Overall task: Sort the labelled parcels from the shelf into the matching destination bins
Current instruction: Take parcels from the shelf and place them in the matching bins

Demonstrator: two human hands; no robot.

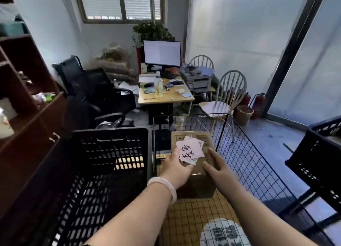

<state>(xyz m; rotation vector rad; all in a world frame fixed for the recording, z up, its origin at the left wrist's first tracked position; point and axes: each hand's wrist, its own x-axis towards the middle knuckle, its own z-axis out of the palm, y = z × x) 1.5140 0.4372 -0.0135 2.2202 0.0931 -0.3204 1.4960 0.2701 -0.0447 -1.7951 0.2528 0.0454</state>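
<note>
Parcel (207, 142) — one, left hand (177, 169) and right hand (216, 165) gripping it, one wire bin (239, 149), two black crates (114, 146) (313, 164)

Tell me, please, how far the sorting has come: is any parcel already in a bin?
Done: nothing visibly; the black crate shows no parcel. In hand: left hand and right hand grip a cardboard parcel with a pink label inside the wire-mesh bin, not yet released. Left: letting go, then whatever remains on the shelf.
</note>
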